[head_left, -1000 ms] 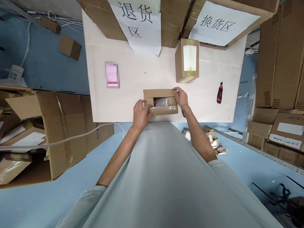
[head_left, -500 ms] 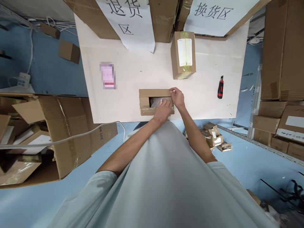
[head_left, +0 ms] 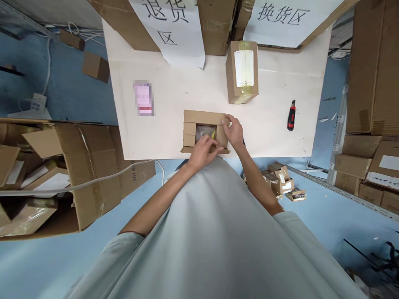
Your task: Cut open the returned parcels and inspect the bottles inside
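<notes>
A small cardboard box (head_left: 204, 117) lies at the table's near edge with its flaps folded outward. Inside it shows a grey item (head_left: 204, 131) in what looks like clear plastic, with a bit of yellow; its kind I cannot tell. My left hand (head_left: 204, 153) reaches over the near side of the box, fingers apart and bent above the opening, partly covering it. At the far right corner, my right hand (head_left: 233, 129) has its thumb and fingers closed on the flap.
A taped, labelled box (head_left: 245, 79) stands behind my right hand. A red and black utility knife (head_left: 291, 116) lies on the table (head_left: 174, 95) at right, a pink blurred item (head_left: 144, 98) at left. Large signed cartons (head_left: 215, 29) line the back. An open carton (head_left: 90, 174) holds boxes at left.
The flaps stand wider apart and the opening shows more of the grey item. My left hand has shifted left and nearer me; my right hand stays at the right corner.
</notes>
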The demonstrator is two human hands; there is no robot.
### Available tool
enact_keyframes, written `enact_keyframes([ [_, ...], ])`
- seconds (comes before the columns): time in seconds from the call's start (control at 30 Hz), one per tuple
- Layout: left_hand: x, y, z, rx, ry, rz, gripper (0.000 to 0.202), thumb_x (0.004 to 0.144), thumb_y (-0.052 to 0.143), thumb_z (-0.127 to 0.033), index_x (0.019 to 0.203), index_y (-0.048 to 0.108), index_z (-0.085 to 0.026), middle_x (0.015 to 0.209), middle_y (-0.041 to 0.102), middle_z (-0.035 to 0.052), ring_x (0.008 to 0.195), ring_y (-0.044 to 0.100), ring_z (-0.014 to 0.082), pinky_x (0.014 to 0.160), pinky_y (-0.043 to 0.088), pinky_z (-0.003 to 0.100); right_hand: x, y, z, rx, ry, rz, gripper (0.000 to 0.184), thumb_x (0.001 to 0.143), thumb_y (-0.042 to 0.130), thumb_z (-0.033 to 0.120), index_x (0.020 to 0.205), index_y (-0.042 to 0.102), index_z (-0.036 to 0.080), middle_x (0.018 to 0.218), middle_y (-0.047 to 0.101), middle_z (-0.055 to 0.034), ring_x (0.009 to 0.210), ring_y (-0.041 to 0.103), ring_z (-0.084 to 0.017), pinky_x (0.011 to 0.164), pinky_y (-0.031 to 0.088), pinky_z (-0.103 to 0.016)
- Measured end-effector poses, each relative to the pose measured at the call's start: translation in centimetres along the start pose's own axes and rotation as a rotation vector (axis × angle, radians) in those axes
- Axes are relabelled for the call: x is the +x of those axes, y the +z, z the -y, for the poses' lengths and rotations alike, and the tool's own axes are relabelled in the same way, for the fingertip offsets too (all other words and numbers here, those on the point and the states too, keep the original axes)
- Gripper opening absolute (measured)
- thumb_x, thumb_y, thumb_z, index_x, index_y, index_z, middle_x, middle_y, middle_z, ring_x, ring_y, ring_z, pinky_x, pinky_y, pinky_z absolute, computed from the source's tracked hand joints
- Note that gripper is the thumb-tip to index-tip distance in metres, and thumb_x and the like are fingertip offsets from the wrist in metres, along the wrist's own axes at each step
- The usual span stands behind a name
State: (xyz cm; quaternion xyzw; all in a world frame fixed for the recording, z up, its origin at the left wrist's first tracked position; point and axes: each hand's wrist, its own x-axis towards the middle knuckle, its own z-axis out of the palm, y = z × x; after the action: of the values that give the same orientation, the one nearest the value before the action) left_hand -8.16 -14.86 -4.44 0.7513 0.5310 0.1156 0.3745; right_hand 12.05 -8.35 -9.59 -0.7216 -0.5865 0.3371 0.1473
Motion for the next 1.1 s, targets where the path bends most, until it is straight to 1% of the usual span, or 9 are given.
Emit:
enact_keyframes([
  [0.1, -0.2, -1.4, 2.2, 0.053, -0.223, -0.230, 0.029, 0.100, 0.075, -0.024, 0.128, 0.067, -0.023, 0.146, 0.060, 0.0157, 0.142, 0.056, 0.0382, 0.119, 0.051, 0.055, -1.9, 0.4, 0.7, -0.137, 0.042, 0.045, 0.073, 0.108, 0.062, 0.065, 0.167, 0.053, 0.023, 0.159, 0.054, -0.0210, 0.140, 0.064, -0.040, 0.113, 0.063, -0.054],
  [0.23, 0.7, -2.1, 4.8, 0.090, -0.330, -0.236, 0.053, 0.082, 0.085, -0.013, 0.130, 0.064, -0.025, 0.167, 0.046, 0.0176, 0.156, 0.045, 0.0470, 0.124, 0.049, 0.063, -4.0, 1.6, 1.8, -0.203, 0.008, 0.032, 0.085, 0.105, 0.067, 0.059, 0.176, 0.040, 0.022, 0.169, 0.042, -0.0248, 0.154, 0.049, -0.047, 0.119, 0.058, -0.065],
  [0.37, 0.1, -2.8, 5.7, -0.027, -0.312, -0.246, 0.046, 0.088, 0.077, -0.015, 0.131, 0.063, -0.027, 0.167, 0.047, 0.0147, 0.148, 0.057, 0.0383, 0.125, 0.053, 0.056, -5.5, 1.1, 2.3, -0.160, -0.035, -0.022, 0.075, 0.107, 0.059, 0.045, 0.176, 0.040, 0.023, 0.173, 0.040, -0.0243, 0.159, 0.045, -0.046, 0.128, 0.050, -0.069],
  [0.47, -1.8, -4.3, 6.3, -0.081, -0.313, -0.326, 0.047, 0.097, 0.066, -0.018, 0.142, 0.061, -0.026, 0.166, 0.046, 0.0171, 0.154, 0.055, 0.0345, 0.124, 0.055, 0.051, -6.6, -0.6, 2.0, -0.131, -0.079, -0.041, 0.063, 0.111, 0.049, 0.038, 0.173, 0.049, 0.024, 0.175, 0.041, -0.0216, 0.155, 0.052, -0.039, 0.129, 0.051, -0.062],
  [0.57, -3.4, -6.0, 7.2, -0.069, -0.292, -0.384, 0.063, 0.100, 0.064, -0.020, 0.161, 0.053, -0.028, 0.174, 0.041, 0.0181, 0.160, 0.050, 0.0358, 0.127, 0.053, 0.055, -7.9, -2.3, 1.2, -0.141, -0.108, -0.055, 0.059, 0.115, 0.037, 0.030, 0.171, 0.055, 0.031, 0.178, 0.043, -0.0161, 0.156, 0.053, -0.034, 0.128, 0.053, -0.060],
  [0.73, -3.8, -7.2, 8.5, 0.059, -0.214, -0.245, 0.060, 0.098, 0.057, -0.014, 0.154, 0.066, -0.032, 0.169, 0.056, 0.0130, 0.155, 0.049, 0.0413, 0.130, 0.044, 0.066, -9.3, -3.1, -0.7, -0.227, -0.040, -0.061, 0.057, 0.116, 0.040, 0.032, 0.171, 0.055, 0.029, 0.180, 0.043, -0.0144, 0.167, 0.041, -0.034, 0.137, 0.043, -0.060],
  [0.87, -3.5, -6.8, 9.3, 0.020, -0.198, -0.176, 0.048, 0.102, 0.050, -0.014, 0.140, 0.077, -0.026, 0.147, 0.070, 0.0144, 0.141, 0.061, 0.0374, 0.125, 0.051, 0.058, -9.6, -2.7, -2.1, -0.204, -0.039, -0.078, 0.053, 0.118, 0.040, 0.034, 0.165, 0.062, 0.024, 0.176, 0.051, -0.0182, 0.164, 0.046, -0.036, 0.138, 0.039, -0.065],
  [0.97, -3.3, -6.6, 9.7, -0.117, -0.227, -0.161, 0.039, 0.107, 0.056, -0.031, 0.139, 0.076, -0.022, 0.150, 0.068, 0.0154, 0.128, 0.069, 0.0321, 0.117, 0.059, 0.051, -9.7, -2.4, -2.9, -0.131, -0.076, -0.005, 0.052, 0.115, 0.053, 0.047, 0.159, 0.068, 0.023, 0.173, 0.057, -0.0196, 0.160, 0.051, -0.039, 0.135, 0.043, -0.067],
  [1.1, -3.5, -6.8, 10.0, -0.101, -0.233, -0.084, 0.036, 0.099, 0.073, -0.035, 0.132, 0.075, -0.023, 0.155, 0.063, 0.0153, 0.134, 0.068, 0.0344, 0.118, 0.059, 0.052, -10.1, -2.2, -3.1, -0.082, -0.041, 0.180, 0.088, 0.100, 0.080, 0.061, 0.175, 0.050, 0.025, 0.184, 0.042, -0.0193, 0.169, 0.044, -0.040, 0.136, 0.044, -0.063],
])
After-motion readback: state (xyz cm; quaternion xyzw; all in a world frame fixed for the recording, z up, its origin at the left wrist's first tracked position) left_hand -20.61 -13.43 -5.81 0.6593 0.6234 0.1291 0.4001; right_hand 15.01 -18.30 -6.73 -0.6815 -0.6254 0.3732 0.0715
